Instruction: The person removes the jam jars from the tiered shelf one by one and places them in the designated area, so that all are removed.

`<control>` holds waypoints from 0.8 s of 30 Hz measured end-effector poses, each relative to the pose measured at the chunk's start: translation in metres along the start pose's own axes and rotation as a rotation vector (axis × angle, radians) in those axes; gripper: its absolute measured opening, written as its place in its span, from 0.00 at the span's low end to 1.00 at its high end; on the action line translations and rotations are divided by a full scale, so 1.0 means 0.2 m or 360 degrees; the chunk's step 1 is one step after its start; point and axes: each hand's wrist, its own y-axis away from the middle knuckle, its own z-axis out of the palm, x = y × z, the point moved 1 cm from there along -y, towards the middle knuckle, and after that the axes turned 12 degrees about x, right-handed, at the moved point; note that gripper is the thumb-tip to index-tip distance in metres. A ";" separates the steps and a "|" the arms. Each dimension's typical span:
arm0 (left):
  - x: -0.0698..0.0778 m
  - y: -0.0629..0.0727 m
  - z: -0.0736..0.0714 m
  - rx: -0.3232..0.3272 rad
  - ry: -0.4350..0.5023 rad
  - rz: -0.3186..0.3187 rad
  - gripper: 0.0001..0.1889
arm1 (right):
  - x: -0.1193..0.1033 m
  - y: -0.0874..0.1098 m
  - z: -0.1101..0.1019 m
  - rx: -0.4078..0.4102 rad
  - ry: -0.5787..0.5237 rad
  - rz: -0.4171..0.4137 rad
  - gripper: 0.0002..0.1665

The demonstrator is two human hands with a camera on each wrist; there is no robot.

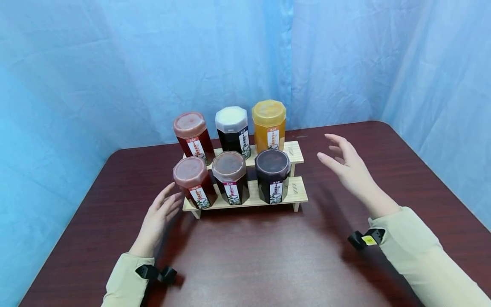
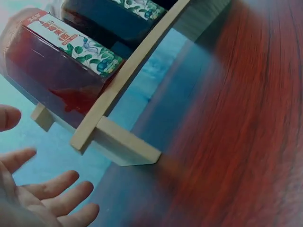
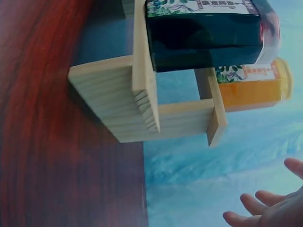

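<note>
A two-tier wooden rack (image 1: 294, 190) holds several octagonal jars with labels. On its lower tier stand a red jar (image 1: 194, 182), a dark jar with a brownish lid (image 1: 230, 177) and a dark jar with a purplish lid (image 1: 272, 175). The upper tier bears another red jar (image 1: 194, 137), a dark jar with a white lid (image 1: 233, 130) and a yellow jar (image 1: 269, 125). My left hand (image 1: 158, 217) is beside the lower red jar, fingers loosely bent; the left wrist view shows a gap between them. To the rack's right, my right hand (image 1: 350, 170) hovers, holding nothing.
The rack stands on a dark reddish-brown table (image 1: 253, 251). Light blue cloth (image 1: 192, 55) hangs behind the table and along its sides. Each wrist wears a small black device, the right one (image 1: 366, 238) with a yellow sticker.
</note>
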 end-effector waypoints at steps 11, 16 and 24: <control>-0.07 0.00 0.06 -0.0011 0.0083 -0.0086 0.26 | -0.16 -0.10 0.09 -0.0075 -0.0060 -0.0061 0.38; -0.09 0.00 0.07 -0.0025 0.0100 -0.0064 0.26 | -0.20 -0.16 0.12 -0.0094 -0.0032 -0.0074 0.39; -0.12 0.00 0.09 -0.0066 0.0140 -0.0084 0.28 | -0.26 -0.25 0.15 -0.0159 -0.0155 0.0003 0.44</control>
